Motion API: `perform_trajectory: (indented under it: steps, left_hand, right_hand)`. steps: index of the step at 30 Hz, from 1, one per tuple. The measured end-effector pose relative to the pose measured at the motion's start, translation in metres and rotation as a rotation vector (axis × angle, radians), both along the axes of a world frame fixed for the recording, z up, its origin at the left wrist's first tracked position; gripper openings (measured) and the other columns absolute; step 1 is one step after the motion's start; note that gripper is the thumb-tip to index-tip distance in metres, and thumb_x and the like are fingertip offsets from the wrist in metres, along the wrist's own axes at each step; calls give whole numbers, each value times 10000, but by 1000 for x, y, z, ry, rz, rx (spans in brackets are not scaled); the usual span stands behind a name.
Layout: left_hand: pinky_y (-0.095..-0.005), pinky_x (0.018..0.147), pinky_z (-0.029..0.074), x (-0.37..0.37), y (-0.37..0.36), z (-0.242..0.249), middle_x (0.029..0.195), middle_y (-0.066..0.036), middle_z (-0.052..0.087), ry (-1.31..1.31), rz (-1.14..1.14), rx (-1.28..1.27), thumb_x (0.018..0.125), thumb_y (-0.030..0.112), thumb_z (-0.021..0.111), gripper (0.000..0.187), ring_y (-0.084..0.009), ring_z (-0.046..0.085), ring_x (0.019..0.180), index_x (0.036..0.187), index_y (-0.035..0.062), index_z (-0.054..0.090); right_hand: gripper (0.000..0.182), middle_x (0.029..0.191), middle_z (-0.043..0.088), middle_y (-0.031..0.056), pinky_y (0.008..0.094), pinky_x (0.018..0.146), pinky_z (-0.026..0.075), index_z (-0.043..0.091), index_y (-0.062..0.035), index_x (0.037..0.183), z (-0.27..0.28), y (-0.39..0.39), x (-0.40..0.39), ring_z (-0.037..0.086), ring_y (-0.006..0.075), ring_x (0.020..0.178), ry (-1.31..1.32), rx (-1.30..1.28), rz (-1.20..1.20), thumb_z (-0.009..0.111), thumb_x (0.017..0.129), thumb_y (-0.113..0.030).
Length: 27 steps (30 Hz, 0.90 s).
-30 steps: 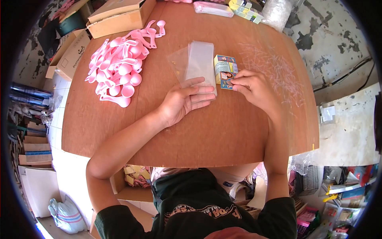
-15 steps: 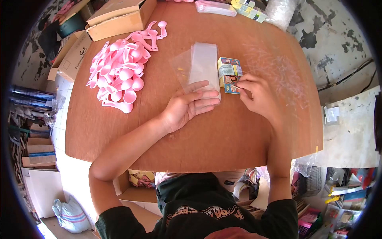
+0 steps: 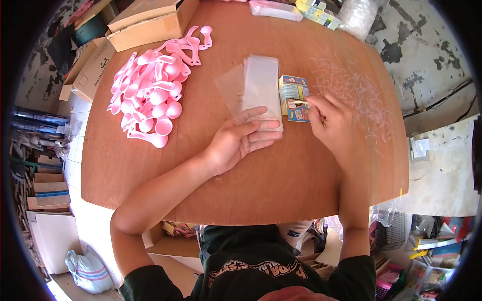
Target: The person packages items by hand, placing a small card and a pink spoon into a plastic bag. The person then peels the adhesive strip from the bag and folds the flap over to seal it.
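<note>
My left hand [image 3: 240,140] lies flat on the near end of a stack of clear plastic sleeves [image 3: 260,84] on the wooden table [image 3: 281,175]. Its fingers are spread and pressing the stack down. Just right of the sleeves sits a small colourful printed box [image 3: 294,97]. My right hand [image 3: 331,123] is beside it, thumb and forefinger pinched on a small pale strip at the box's near face.
A heap of pink plastic spoons [image 3: 150,88] covers the left part of the table. Cardboard boxes [image 3: 148,22] stand at the far left edge. Thin clear plastic scraps [image 3: 359,93] are strewn on the right. More small boxes [image 3: 316,10] and a bag lie at the far edge.
My right hand has shifted from resting on the box to pinching a small strip at it. The left hand stayed on the sleeves. The view has tilted slightly.
</note>
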<state>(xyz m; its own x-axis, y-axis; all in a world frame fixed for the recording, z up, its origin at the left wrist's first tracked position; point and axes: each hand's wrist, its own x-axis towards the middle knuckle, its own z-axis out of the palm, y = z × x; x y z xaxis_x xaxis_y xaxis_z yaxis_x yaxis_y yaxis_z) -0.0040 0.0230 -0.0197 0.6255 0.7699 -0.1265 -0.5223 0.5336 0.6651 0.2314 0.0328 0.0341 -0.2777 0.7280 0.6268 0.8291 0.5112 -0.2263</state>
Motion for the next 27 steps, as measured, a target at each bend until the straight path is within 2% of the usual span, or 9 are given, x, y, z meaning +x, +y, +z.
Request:
perform_trajectory:
  steps: [6,9,11,12,14,18,20,23,27]
  left_hand:
    - [-400,994,435,-1,-1,1,1247,-173,558,-14,8,-3,973,135,420,478,-319,560,1160,1409,13,270]
    - [-399,994,435,0,-1,-1,1242,-172,562,-11,7,13,979,156,427,476,-315,558,1163,1406,13,274]
    - [-400,995,434,0,-2,-2,1239,-168,566,-20,38,19,982,180,446,481,-306,559,1162,1404,21,280]
    - [-400,995,434,-1,-2,-2,1239,-168,566,-20,41,20,982,180,446,481,-306,559,1162,1404,21,280]
    - [-403,995,438,-1,-2,-4,1244,-161,567,-41,64,6,981,204,474,496,-294,562,1160,1406,34,284]
    - [-419,1011,443,0,-4,-2,1294,-163,536,-51,112,8,980,208,478,483,-274,567,1157,1401,45,307]
    - [-418,1012,442,-2,-5,1,1304,-146,533,-55,167,-4,987,208,465,456,-273,565,1159,1391,53,322]
    - [-419,1013,440,-3,-2,-6,1313,-129,529,-67,204,34,995,209,449,439,-267,557,1168,1387,55,326]
    - [-420,1005,445,-6,6,-7,1321,-129,522,-101,293,78,995,228,450,423,-259,547,1177,1367,50,351]
  right_hand:
    - [168,583,481,35,291,433,405,657,-71,789,3,-2,0,525,164,488,-79,100,108,643,643,14]
    - [200,617,539,44,274,435,402,664,-53,793,9,-8,4,526,172,485,-117,102,215,635,618,38]
    - [248,673,599,72,262,459,419,681,-29,842,13,-13,5,554,165,514,24,410,190,624,626,79]
    - [248,673,599,72,262,459,419,681,-29,842,12,-16,3,554,165,514,25,410,193,624,626,79]
    - [248,753,654,114,254,507,460,688,0,894,11,-23,0,603,169,581,127,299,-7,615,683,109]
    - [199,819,682,134,255,558,498,686,19,938,10,-20,-16,638,149,652,378,112,74,605,770,85]
    - [178,910,698,137,258,608,521,676,30,997,9,-22,-20,648,142,703,457,-130,138,602,836,45]
    - [193,959,694,125,257,626,526,663,25,1056,-5,-15,-21,647,128,744,622,-327,235,596,876,10]
    - [162,962,687,114,251,635,532,666,39,1029,-18,-10,-28,645,124,745,793,-454,214,587,892,4]
